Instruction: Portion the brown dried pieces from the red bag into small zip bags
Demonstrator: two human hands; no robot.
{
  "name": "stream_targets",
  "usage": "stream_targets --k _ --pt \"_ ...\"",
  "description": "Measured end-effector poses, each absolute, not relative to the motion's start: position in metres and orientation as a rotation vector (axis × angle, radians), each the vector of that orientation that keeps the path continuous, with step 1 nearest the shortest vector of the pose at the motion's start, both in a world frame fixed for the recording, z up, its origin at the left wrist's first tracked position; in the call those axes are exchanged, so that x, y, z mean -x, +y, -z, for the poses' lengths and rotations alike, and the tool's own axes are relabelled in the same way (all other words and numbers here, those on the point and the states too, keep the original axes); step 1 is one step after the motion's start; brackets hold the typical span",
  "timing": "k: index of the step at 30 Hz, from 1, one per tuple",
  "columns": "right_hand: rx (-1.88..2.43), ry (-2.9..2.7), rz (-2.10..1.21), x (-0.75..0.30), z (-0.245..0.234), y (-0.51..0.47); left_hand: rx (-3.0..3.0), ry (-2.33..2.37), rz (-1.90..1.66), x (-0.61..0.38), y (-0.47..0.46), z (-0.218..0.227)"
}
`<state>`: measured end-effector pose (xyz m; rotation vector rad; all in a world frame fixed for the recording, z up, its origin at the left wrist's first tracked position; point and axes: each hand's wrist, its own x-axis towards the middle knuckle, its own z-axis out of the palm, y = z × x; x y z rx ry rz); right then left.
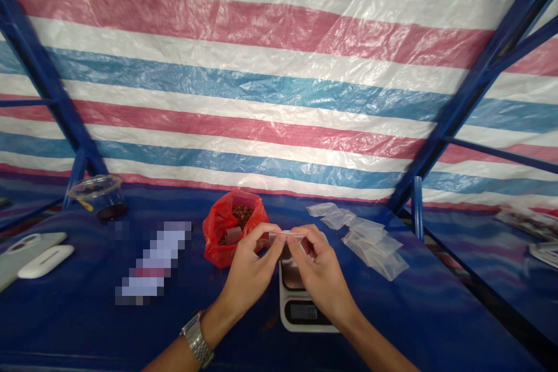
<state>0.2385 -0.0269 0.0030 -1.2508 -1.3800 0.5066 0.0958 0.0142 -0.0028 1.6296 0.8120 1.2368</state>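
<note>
My left hand (251, 264) and my right hand (317, 270) meet above a small white digital scale (300, 311) on the blue table. Both pinch the top edge of a small clear plastic bag (285, 236) with thumb and fingers. A silver watch sits on my left wrist. Just behind my left hand stands an open red plastic bag (220, 232) holding brown bits and a small scoop. To the right of my hands lies a loose pile of several empty clear bags (370, 241).
A clear plastic cup with a lid (99, 195) stands at the back left. A phone (21, 250) and a white case (46, 260) lie at the left edge. Blue metal frame bars (457, 110) and a striped tarp rise behind the table.
</note>
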Motion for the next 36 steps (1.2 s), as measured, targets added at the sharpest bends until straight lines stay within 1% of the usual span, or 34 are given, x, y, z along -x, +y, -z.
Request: stream_targets --k 7,15,19,23,27,31,34,36 --pt "1.215 -1.394 -0.5 -0.241 -0.005 -0.027 -1.684 0.836 -1.173 -0.096 0.013 -0.005" --pt "1.19 -1.449 -0.586 -0.246 -0.01 -0.028 -1.564 0.91 -1.296 -0.093 0.01 -0.005" --pt "1.171 -1.446 -0.586 -0.248 -0.011 -0.028 -1.548 0.896 -1.265 -0.091 0.008 -0.004" --pt "1.146 -1.482 -0.507 -0.252 -0.013 -0.026 -1.531 0.889 -1.214 -0.094 0.007 -0.009" --pt "1.219 -1.439 -0.417 -0.269 -0.016 -0.013 -1.491 1.015 -1.325 -0.096 0.012 -0.01" --pt "1.391 -1.227 -0.16 -0.292 -0.02 0.018 -1.505 1.14 -1.437 -0.092 0.021 -0.004" --pt "1.572 -1.363 0.046 -0.295 -0.018 0.04 -1.549 1.151 -1.452 -0.087 0.027 0.002" --pt "1.716 -1.573 0.013 -0.291 -0.015 0.049 -1.571 1.155 -1.457 -0.085 0.029 0.004"
